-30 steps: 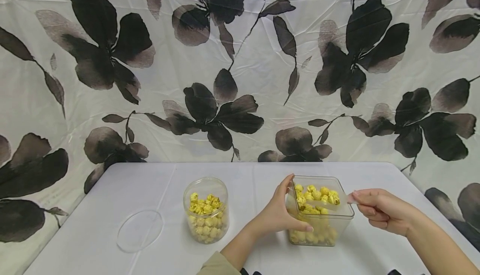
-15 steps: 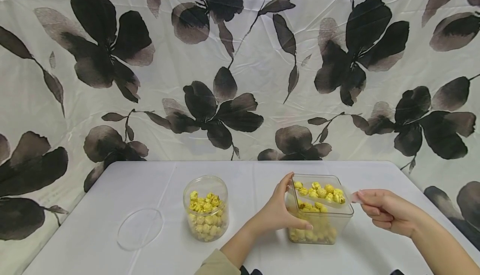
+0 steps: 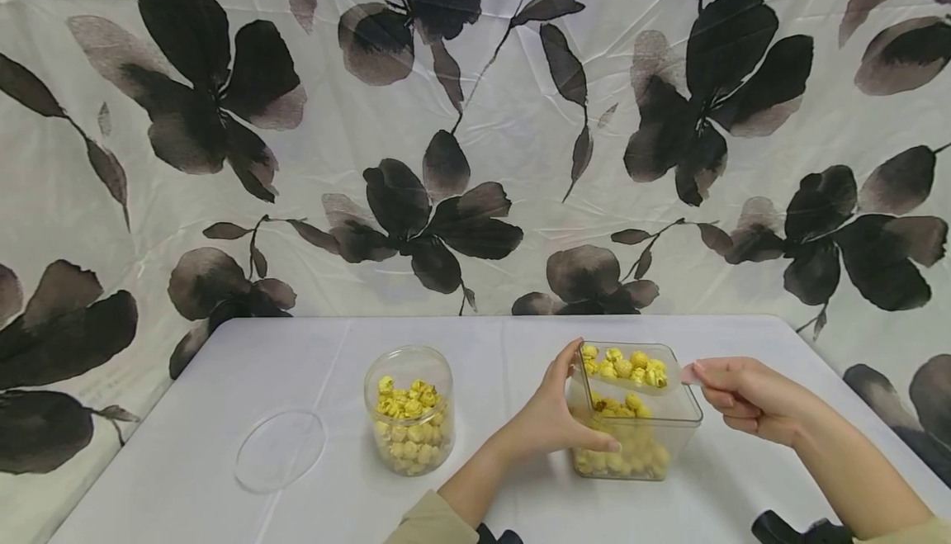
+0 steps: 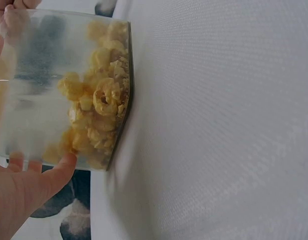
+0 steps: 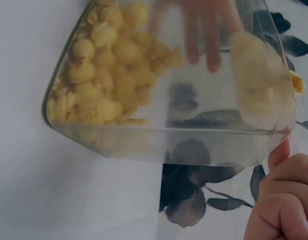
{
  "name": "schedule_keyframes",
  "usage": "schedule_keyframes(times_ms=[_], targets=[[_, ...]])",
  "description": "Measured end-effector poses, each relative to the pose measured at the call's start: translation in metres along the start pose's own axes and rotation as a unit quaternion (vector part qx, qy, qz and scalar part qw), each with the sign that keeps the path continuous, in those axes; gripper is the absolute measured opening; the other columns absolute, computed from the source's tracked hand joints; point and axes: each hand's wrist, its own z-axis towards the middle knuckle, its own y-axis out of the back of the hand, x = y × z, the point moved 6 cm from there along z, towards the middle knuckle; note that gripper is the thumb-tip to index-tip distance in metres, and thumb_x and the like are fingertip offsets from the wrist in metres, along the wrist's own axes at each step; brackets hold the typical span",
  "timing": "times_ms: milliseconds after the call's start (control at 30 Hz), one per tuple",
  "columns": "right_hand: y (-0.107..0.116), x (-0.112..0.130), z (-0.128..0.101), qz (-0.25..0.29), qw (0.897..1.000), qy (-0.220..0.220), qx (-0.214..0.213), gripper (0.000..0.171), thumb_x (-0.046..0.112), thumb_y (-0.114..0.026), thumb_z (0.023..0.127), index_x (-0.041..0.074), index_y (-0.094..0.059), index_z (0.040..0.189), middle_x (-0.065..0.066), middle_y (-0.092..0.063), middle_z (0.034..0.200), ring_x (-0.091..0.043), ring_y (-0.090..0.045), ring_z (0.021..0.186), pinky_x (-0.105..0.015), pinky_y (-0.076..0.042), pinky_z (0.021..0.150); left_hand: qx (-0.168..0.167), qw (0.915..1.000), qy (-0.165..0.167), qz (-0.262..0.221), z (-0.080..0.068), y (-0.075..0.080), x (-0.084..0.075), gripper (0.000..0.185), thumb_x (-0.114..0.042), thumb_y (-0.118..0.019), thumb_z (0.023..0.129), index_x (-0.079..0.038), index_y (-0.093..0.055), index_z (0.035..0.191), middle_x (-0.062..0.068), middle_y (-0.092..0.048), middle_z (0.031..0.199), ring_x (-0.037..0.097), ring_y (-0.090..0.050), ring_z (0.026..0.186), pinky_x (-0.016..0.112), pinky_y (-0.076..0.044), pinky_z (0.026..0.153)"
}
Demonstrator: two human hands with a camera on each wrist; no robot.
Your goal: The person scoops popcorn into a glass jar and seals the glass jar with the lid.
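My left hand (image 3: pixel 546 420) grips a clear square container (image 3: pixel 679 449) by its left side, thumb on the front wall and fingers behind. Popcorn (image 4: pixel 101 100) in bright yellow fills its lower part. Between thumb and fingers, my right hand (image 3: pixel 765 399) pinches the handle of a translucent scoop (image 3: pixel 657 390) at the container's right rim. Several popcorn pieces (image 3: pixel 624 366) lie heaped in the scoop, near the container's mouth. In the right wrist view, the scoop bowl (image 5: pixel 256 85) shows blurred through the container wall, and my right hand (image 5: pixel 288 200) is beside the rim.
A clear round jar (image 3: pixel 409 437), partly filled with popcorn, stands open left of the container. A clear round lid (image 3: pixel 281 451) lies flat on the white table (image 3: pixel 186 395) farther left. A floral cloth (image 3: pixel 475 131) hangs behind the table.
The scoop has come up and slightly left within the container's mouth, carrying popcorn. My right hand has moved up and a little left with it. My left hand keeps its grip.
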Motion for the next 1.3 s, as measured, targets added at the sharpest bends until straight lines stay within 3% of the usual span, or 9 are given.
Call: schedule_keyframes(times_ms=[433,1033,1300], targets=[[0.002,-0.002,-0.001,0.028,1.0,-0.012,0.007,0.029,0.017,-0.039,0.101,0.014,-0.067,0.096,0.009,-0.041,0.061,-0.013,-0.009,0.05,-0.022,-0.012,0.044,0.0,1.0,-0.004,0.005,0.001,0.0,-0.001,0.119,-0.022,-0.088,0.061,-0.037,-0.007,0.147,-0.006,-0.023,0.143,0.019,-0.028,0.129,0.044,-0.035,0.097],[0.0,-0.009,-0.013,0.079,0.994,0.008,0.077,0.034,0.016,-0.034,0.102,0.012,-0.068,0.103,0.01,-0.04,0.064,-0.015,-0.004,0.049,-0.025,-0.007,0.045,0.002,1.0,-0.007,0.005,0.001,0.0,-0.001,0.12,-0.023,-0.089,0.06,-0.038,-0.007,0.147,-0.006,-0.024,0.142,0.016,-0.029,0.126,0.041,-0.037,0.094],[0.004,-0.006,-0.019,0.08,0.995,0.005,0.058,0.033,0.016,-0.035,0.102,0.012,-0.068,0.102,0.008,-0.037,0.063,-0.017,-0.005,0.051,-0.025,-0.008,0.045,0.0,1.0,-0.007,0.007,0.001,0.0,-0.001,0.12,-0.022,-0.089,0.06,-0.038,-0.007,0.147,0.0,-0.021,0.147,0.02,-0.027,0.13,0.046,-0.033,0.099]])
